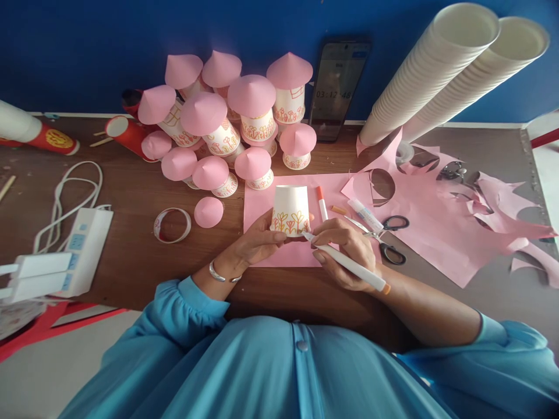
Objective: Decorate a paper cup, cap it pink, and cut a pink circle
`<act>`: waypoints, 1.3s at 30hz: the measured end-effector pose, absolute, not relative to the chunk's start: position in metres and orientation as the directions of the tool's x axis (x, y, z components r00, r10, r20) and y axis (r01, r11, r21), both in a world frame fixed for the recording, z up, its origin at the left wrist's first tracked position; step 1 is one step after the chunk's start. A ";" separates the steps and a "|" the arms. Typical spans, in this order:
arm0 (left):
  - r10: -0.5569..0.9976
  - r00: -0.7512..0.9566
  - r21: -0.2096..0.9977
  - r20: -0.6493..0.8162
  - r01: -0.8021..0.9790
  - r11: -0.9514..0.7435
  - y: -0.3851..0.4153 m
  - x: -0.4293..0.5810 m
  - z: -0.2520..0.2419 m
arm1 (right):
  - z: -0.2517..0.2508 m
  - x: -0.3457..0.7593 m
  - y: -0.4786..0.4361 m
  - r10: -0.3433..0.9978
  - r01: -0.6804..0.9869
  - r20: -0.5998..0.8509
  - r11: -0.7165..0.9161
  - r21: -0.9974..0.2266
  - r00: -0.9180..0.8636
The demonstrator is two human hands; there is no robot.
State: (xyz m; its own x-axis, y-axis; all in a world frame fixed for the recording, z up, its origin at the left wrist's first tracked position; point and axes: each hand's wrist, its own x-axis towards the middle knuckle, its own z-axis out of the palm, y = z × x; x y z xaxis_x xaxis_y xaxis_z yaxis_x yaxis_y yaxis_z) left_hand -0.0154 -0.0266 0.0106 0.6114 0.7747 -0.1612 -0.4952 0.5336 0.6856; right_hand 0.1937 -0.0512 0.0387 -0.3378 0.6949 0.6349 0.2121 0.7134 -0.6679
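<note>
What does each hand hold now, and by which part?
The left hand holds a paper cup around its lower part; the right hand holds a white marker near its writing tip.

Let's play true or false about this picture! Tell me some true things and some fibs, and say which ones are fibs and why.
1. The right hand holds a marker. True.
2. The left hand holds a spoon. False: it holds a cup.
3. The cup has cars drawn on it. False: it has flowers and leaves.
4. The scissors have black handles. True.
5. The pointy cones are green. False: they are pink.
6. The phone is propped against the blue wall. True.
</note>
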 end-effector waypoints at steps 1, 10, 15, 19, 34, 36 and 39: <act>0.774 0.611 0.688 -0.164 -0.492 0.534 -0.027 -0.015 0.011 | 0.039 0.194 -0.051 0.694 0.213 0.636 0.715 -0.666 -0.337; 0.763 0.625 0.684 -0.165 -0.484 0.545 -0.027 -0.016 0.011 | 0.039 0.194 -0.050 0.692 0.232 0.632 0.717 -0.657 -0.349; 0.762 0.617 0.688 -0.195 -0.467 0.555 -0.027 -0.017 0.009 | 0.039 0.195 -0.049 0.686 0.268 0.650 0.727 -0.632 -0.328; 0.765 0.616 0.680 -0.187 -0.481 0.554 -0.027 -0.017 0.008 | 0.039 0.195 -0.049 0.682 0.270 0.660 0.731 -0.626 -0.316; 0.791 0.584 0.732 -0.183 -0.456 0.506 -0.027 -0.016 0.012 | 0.039 0.191 -0.053 0.693 0.239 0.641 0.718 -0.654 -0.330; 0.793 0.579 0.736 -0.189 -0.451 0.504 -0.027 -0.017 0.011 | 0.039 0.191 -0.053 0.693 0.237 0.639 0.718 -0.655 -0.334; 0.797 0.566 0.737 -0.209 -0.444 0.509 -0.027 -0.017 0.010 | 0.040 0.192 -0.053 0.686 0.238 0.644 0.725 -0.647 -0.338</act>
